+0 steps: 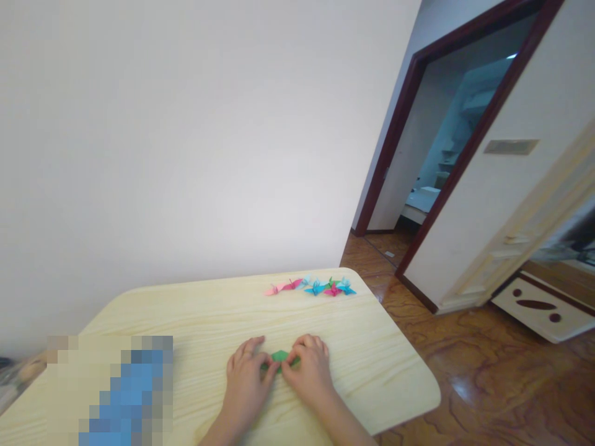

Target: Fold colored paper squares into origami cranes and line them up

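Left hand [246, 381] and right hand [309, 368] pinch a folded green origami paper [280, 356] between them from opposite sides, steadying it just above the light wood counter [372, 365]; paper cranes [316, 287] stand lined along the far edge, away from the hands.

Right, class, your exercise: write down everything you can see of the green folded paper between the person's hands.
The green folded paper is a small piece of bright, matte green paper, folded into a pointed, roughly diamond shape, with narrower flaps showing below it. Its creases are too small to make out, and the hands hide much of it. The left hand and right hand grip it from either side with their fingers. It sits low over the pale wood-grain tabletop, but whether it touches the surface cannot be told.
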`<state>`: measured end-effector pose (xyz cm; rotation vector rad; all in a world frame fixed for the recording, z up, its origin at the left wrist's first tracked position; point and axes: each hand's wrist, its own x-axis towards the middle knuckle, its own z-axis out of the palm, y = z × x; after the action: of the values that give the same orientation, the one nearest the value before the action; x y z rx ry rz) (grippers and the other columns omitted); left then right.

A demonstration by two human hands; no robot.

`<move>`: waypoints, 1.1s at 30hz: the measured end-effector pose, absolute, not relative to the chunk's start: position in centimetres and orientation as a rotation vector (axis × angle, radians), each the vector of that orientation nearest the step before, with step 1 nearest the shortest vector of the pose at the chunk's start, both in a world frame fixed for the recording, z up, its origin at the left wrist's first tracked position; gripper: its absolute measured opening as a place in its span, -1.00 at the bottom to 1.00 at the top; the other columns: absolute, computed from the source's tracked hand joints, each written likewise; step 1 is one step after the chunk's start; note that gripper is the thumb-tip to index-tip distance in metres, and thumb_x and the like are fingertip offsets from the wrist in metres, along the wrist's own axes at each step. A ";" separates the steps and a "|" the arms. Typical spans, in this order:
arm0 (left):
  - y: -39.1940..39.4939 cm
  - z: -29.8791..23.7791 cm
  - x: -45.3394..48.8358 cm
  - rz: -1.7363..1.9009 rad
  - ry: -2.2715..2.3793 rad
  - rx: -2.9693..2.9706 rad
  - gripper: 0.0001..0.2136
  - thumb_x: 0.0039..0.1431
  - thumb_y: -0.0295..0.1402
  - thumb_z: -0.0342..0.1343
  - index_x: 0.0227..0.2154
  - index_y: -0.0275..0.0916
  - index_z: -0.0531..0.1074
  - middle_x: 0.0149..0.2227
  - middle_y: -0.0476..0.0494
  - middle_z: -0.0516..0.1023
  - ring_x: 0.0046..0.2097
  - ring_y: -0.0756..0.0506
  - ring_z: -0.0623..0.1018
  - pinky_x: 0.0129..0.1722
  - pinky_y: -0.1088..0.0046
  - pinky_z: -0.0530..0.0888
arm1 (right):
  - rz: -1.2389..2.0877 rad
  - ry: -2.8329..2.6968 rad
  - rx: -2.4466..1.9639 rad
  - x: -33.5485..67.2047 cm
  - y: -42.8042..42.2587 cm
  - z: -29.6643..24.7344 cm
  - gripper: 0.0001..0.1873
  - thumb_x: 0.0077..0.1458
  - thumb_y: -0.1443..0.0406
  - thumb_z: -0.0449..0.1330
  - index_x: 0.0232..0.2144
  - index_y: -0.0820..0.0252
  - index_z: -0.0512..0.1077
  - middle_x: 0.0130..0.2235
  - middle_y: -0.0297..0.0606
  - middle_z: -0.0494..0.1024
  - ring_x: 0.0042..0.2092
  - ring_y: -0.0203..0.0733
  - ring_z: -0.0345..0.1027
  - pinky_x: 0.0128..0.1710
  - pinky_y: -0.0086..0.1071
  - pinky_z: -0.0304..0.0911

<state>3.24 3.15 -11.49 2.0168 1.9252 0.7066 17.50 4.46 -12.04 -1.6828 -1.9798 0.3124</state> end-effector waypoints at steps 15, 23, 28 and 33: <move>4.3 -11.6 3.1 0.608 2.014 1.919 -0.93 -0.12 -0.35 0.17 -0.49 -0.16 0.46 0.01 -0.11 0.39 0.04 -0.24 0.31 -0.06 0.18 0.19 | 0.429 -1.969 -1.617 18.4 4.2 -11.8 -0.94 -0.12 0.30 0.26 -0.53 0.09 0.43 -0.25 -0.30 0.41 -0.13 -0.12 0.21 -0.06 -0.25 0.01; 4.6 -11.2 2.9 0.575 2.019 1.921 -0.90 -0.13 -0.35 0.16 -0.47 -0.17 0.41 0.00 -0.11 0.39 0.04 -0.22 0.32 -0.06 0.20 0.21 | 0.380 -1.892 -1.679 18.0 4.4 -12.1 -0.86 -0.09 0.30 0.22 -0.42 0.11 0.31 -0.29 -0.28 0.41 -0.15 -0.09 0.22 -0.09 -0.25 0.02; 4.9 -11.3 2.7 0.546 2.008 1.890 -0.92 -0.12 -0.38 0.14 -0.47 -0.16 0.44 0.02 -0.09 0.37 0.04 -0.23 0.33 -0.06 0.19 0.21 | 0.444 -1.947 -1.664 18.3 4.7 -12.1 -0.86 -0.08 0.36 0.20 -0.39 0.10 0.34 -0.29 -0.32 0.44 -0.15 -0.12 0.22 -0.08 -0.27 0.00; 4.5 -10.8 3.2 0.617 1.991 1.986 -0.86 -0.08 -0.47 0.11 -0.45 -0.10 0.49 -0.09 -0.06 0.44 -0.03 -0.19 0.37 -0.10 0.21 0.21 | 0.438 -2.074 -1.525 18.3 3.7 -11.4 -0.77 -0.05 0.37 0.18 -0.28 -0.02 0.42 -0.27 -0.33 0.44 -0.14 -0.10 0.22 -0.02 -0.20 -0.08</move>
<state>3.17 4.50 -10.77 1.9864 1.9911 0.6169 18.29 3.71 -11.45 -1.5251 -2.0741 0.4381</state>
